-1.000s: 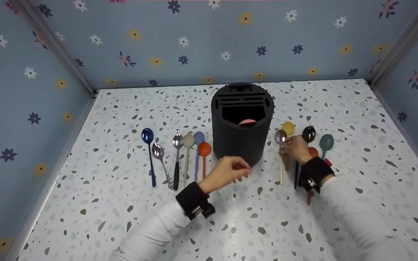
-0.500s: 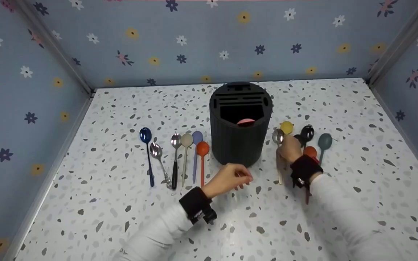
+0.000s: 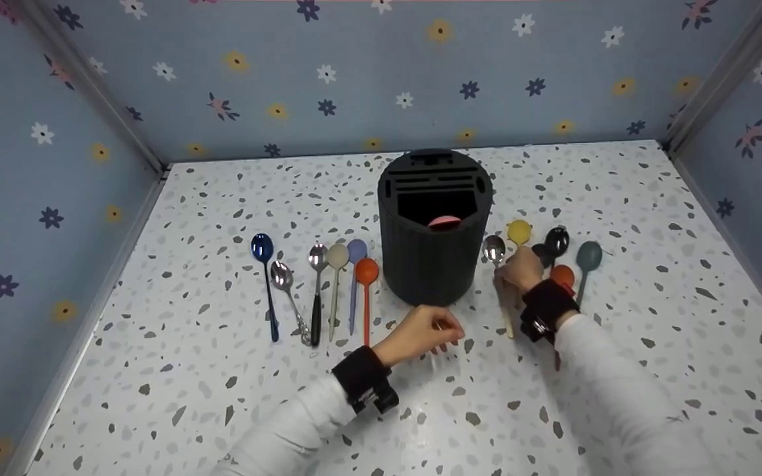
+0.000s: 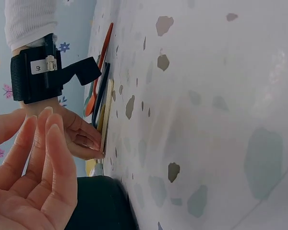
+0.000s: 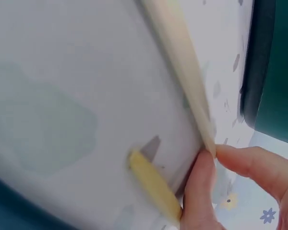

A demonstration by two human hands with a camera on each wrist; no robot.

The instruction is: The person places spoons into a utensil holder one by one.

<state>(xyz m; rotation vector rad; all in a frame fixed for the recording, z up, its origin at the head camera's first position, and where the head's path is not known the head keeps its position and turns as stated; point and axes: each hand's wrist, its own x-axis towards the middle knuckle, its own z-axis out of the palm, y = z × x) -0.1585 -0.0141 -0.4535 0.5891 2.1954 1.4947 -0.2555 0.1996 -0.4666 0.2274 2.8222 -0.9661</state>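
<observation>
My right hand (image 3: pixel 522 270) pinches the cream handle (image 5: pixel 185 67) of a spoon with a silver bowl (image 3: pixel 494 248), just right of a black cylindrical holder (image 3: pixel 428 264). In the right wrist view, thumb and finger meet on that handle, and a yellow handle (image 5: pixel 156 187) lies beside them. My left hand (image 3: pixel 424 332) hovers in front of the holder, its fingers loosely curled with nothing between them. Inside the holder's large opening shows a pink rounded piece (image 3: pixel 444 223).
Left of the holder lies a row of spoons, from a blue one (image 3: pixel 262 248) to an orange one (image 3: pixel 367 271). Right of the holding hand are a yellow spoon (image 3: pixel 519 231), a black one (image 3: pixel 557 240), another orange one (image 3: pixel 562 275) and a green one (image 3: pixel 589 255). Flowered panels (image 3: pixel 387 73) border the table.
My right hand has moved left, and the silver spoon's bowl has swung left toward the holder. My left hand has drifted slightly back toward me.
</observation>
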